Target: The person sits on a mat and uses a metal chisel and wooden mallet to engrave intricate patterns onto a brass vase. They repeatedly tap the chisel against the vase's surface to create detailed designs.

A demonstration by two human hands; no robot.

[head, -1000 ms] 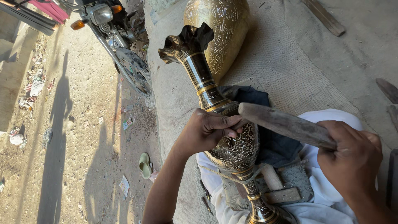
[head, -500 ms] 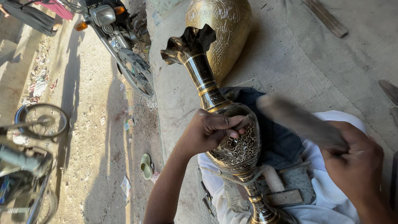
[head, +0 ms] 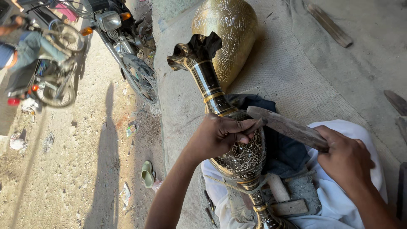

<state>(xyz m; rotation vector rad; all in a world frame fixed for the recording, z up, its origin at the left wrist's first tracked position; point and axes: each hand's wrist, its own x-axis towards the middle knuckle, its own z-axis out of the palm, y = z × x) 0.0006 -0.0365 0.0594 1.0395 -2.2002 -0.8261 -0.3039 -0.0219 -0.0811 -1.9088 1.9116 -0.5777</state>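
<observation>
Brass vase point(head: 237, 140), engraved, is pinned by left hand point(head: 220, 135), fingers closed; wooden mallet point(head: 288, 127) is gripped by right hand point(head: 345, 159). A 2nd gold vessel point(head: 229, 38) lies behind, w/ motorbike point(head: 123, 46) nearby.

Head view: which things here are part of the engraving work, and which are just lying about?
In use:
- engraved brass vase, held by the left hand
- wooden mallet, held by the right hand
- dark cloth beneath the vase

Lying about:
- large golden vessel
- parked motorcycle
- green sandal
- wooden stick on the mat

left hand point(head: 218, 135) fingers curled, right hand point(head: 345, 159) fisted
</observation>
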